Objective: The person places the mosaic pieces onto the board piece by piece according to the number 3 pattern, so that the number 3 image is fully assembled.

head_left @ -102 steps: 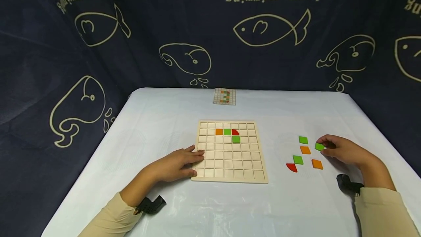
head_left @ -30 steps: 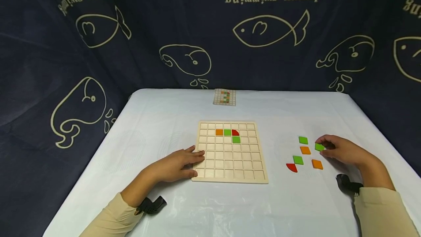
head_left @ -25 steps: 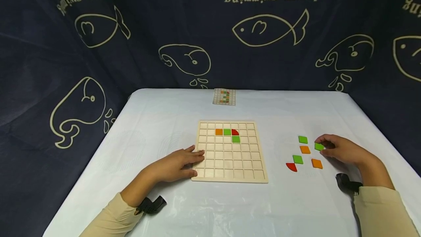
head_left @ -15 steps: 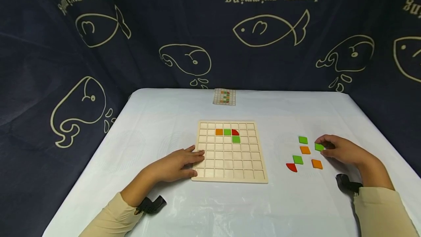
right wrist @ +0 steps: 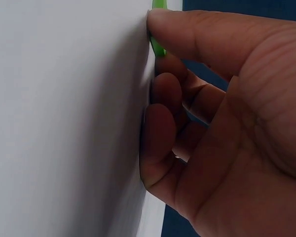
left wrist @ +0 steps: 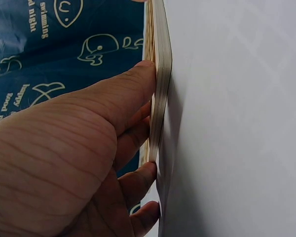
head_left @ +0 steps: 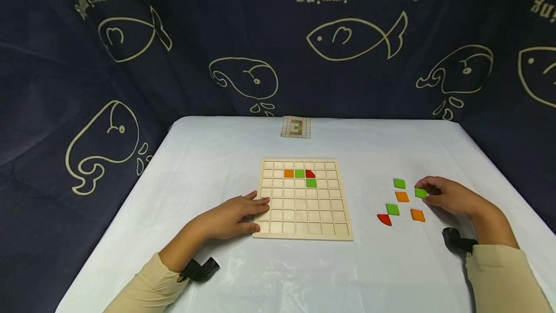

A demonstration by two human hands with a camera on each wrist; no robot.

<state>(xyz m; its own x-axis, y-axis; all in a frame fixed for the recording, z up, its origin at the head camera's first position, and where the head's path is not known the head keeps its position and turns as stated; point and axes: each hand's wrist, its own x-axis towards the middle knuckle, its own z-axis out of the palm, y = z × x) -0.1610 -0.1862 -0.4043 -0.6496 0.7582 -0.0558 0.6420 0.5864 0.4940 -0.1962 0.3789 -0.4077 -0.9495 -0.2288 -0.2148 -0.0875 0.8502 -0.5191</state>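
My left hand point(head_left: 230, 216) rests on the left edge of a wooden grid board point(head_left: 299, 216), fingers spread. In the left wrist view the thumb point(left wrist: 133, 94) touches the board's side edge point(left wrist: 162, 89). On the board sit an orange tile point(head_left: 288, 173), a green tile point(head_left: 299, 173), a red quarter-round tile point(head_left: 310, 174) and a second green tile point(head_left: 311, 183). At the right, my right hand point(head_left: 451, 196) pinches a green square tile point(head_left: 420, 192) between thumb and forefinger, at the tabletop. The right wrist view shows that tile point(right wrist: 160, 42) edge-on beside the thumb.
Left of the right hand lie two green tiles, the nearer one point(head_left: 393, 209), two orange tiles, the nearer one point(head_left: 418, 215), and a red quarter-round point(head_left: 384, 219). A pattern card point(head_left: 296, 127) lies at the back of the white table point(head_left: 217, 149), before a dark printed cloth point(head_left: 260, 23).
Almost nothing differs. Both hands keep their places, the right one at the same green tile, and the tiles on the board are the same. The view shifts only slightly.
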